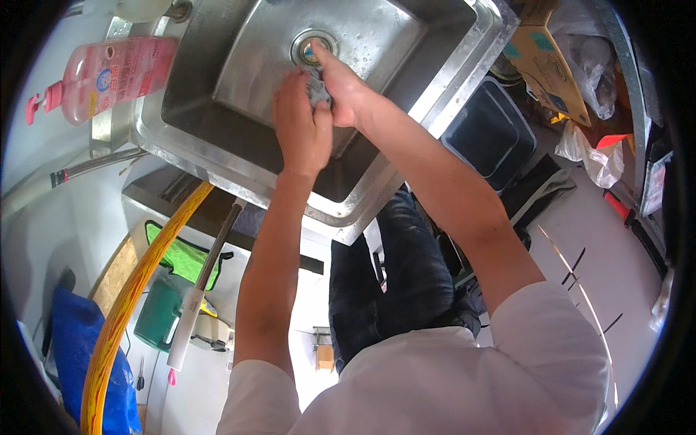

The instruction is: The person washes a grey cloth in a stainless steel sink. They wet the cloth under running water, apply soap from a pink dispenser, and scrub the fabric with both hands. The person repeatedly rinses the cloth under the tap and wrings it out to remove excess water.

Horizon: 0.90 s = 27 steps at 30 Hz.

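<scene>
Both my hands are over a stainless steel sink basin (261,70), close to its round drain (314,49). A crumpled grey cloth (317,89) sits between them. My left hand (302,122) has its fingers curled on the cloth's left side, with the thumb against it. My right hand (345,87) presses on the cloth from the other side, its thumb pointing towards the drain. Part of the cloth is hidden by the fingers. Water drops dot the basin floor.
Left of the sink lies a pink pump bottle (117,79). A yellow patterned pole (141,272) and a white-ended metal pole (190,321) stand at lower left. On the right are a dark plastic tub (486,133) and an open cardboard box (549,70).
</scene>
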### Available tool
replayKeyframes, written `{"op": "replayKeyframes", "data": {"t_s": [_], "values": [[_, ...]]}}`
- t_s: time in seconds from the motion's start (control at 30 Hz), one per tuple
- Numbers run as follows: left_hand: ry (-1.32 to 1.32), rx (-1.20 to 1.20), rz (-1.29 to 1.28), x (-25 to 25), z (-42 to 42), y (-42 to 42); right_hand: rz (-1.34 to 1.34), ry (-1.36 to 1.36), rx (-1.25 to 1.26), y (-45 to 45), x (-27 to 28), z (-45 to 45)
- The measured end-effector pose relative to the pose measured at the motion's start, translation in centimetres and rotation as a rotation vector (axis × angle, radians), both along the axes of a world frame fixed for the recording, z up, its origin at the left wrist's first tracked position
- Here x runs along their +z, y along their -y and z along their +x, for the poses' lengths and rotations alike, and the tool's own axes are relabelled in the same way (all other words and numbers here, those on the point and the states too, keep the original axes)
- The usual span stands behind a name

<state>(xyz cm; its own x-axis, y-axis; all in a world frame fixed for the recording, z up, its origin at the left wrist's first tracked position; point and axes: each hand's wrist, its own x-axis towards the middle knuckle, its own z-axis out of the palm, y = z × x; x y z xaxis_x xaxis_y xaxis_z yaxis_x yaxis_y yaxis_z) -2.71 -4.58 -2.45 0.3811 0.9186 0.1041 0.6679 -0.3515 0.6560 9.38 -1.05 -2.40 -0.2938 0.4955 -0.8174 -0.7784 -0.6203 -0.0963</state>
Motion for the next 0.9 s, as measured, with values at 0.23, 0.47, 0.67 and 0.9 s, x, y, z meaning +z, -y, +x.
{"op": "replayKeyframes", "data": {"t_s": [0.23,0.47,0.67,0.9], "values": [[0.005,0.199,-0.310,-1.9,0.7,-1.4,0.027,0.325,0.189,1.6,-5.2,-2.5],[0.328,0.313,-0.264,-1.3,2.5,-1.1,0.028,-0.082,0.022,-1.2,-3.1,0.6],[0.233,0.423,-0.505,-0.6,2.0,-3.5,0.082,0.381,0.126,-0.8,-0.8,-0.6],[0.951,0.745,-0.870,0.3,-2.0,-6.9,0.450,0.536,0.355,-0.6,1.3,1.8]]}}
